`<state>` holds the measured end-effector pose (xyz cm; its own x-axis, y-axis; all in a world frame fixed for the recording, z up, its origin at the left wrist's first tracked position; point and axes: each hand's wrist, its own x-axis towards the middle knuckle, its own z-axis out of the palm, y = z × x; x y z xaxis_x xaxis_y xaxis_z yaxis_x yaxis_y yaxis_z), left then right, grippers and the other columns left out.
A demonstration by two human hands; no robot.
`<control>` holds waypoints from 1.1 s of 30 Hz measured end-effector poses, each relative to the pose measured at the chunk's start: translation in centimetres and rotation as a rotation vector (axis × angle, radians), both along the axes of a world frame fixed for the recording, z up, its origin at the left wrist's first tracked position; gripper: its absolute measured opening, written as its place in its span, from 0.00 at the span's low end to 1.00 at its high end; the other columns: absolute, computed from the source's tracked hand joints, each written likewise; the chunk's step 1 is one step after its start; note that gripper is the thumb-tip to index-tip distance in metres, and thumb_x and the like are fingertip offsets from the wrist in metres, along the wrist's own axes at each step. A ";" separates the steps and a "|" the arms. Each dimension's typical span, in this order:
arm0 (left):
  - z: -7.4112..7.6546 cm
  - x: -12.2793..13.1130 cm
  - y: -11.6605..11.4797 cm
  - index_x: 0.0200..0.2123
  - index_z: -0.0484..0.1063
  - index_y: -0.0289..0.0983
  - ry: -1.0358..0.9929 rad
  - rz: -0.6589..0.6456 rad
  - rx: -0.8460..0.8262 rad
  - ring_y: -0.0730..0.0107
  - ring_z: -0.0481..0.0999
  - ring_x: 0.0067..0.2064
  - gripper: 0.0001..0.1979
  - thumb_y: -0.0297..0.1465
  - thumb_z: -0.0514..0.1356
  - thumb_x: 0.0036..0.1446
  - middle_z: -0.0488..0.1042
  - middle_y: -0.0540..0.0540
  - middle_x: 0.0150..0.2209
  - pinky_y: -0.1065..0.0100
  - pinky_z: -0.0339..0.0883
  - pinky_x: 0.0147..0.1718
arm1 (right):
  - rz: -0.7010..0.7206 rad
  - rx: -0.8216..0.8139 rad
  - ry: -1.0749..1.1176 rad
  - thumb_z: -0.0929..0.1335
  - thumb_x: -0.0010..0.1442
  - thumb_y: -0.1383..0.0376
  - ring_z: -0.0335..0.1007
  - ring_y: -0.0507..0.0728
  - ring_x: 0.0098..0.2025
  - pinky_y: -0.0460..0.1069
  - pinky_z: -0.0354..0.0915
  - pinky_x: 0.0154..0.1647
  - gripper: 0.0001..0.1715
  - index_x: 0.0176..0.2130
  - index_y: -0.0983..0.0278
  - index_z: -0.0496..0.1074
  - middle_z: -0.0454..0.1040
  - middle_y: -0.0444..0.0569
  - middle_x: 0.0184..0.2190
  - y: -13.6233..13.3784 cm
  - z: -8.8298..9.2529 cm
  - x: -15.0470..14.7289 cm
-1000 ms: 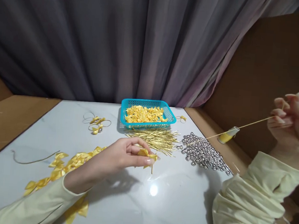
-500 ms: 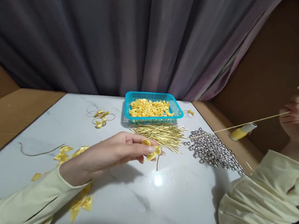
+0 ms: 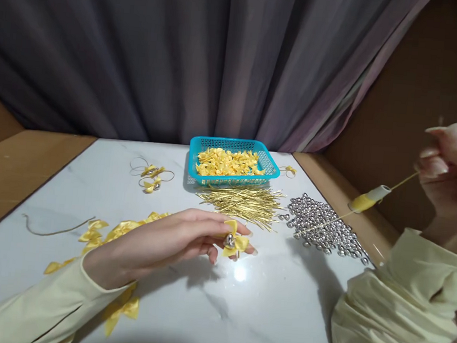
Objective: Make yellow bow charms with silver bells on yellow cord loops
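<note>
My left hand (image 3: 190, 237) is over the middle of the marble-look table. Its fingers hold a yellow ribbon bow (image 3: 240, 244) with a small silver bell (image 3: 229, 240) at the bow's centre. Raised at the far right, my right hand (image 3: 453, 164) has its thumb and fingertips pinched together. A yellow thread (image 3: 406, 179) runs from this hand down to the left, past the bells. Something thin and blurred sticks up at the right fingertips; I cannot make out what it is.
A blue basket (image 3: 233, 181) of yellow bows stands at the back. Before it lie gold wire ties (image 3: 245, 205) and a pile of silver bells (image 3: 324, 222). A thread spool (image 3: 364, 202) lies on the right ledge. Loose bows (image 3: 122, 311) and finished bow pieces (image 3: 151, 178) are at left.
The bow in my left hand has turned, so its silver bell now shows. My right hand has shifted left, its fingers now pinched upward, and the thread hangs lower.
</note>
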<state>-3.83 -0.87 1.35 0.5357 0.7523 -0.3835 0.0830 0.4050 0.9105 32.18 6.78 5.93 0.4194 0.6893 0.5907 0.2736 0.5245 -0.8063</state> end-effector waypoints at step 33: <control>2.7 0.0 -1.5 0.36 0.71 0.42 0.191 -0.023 0.171 0.73 0.68 0.36 0.10 0.40 0.55 0.63 0.74 0.56 0.34 0.72 0.58 0.36 | 0.980 -0.414 -0.460 0.70 0.55 0.75 0.75 0.51 0.25 0.41 0.73 0.25 0.07 0.30 0.65 0.78 0.77 0.45 0.24 -5.6 -0.1 -14.5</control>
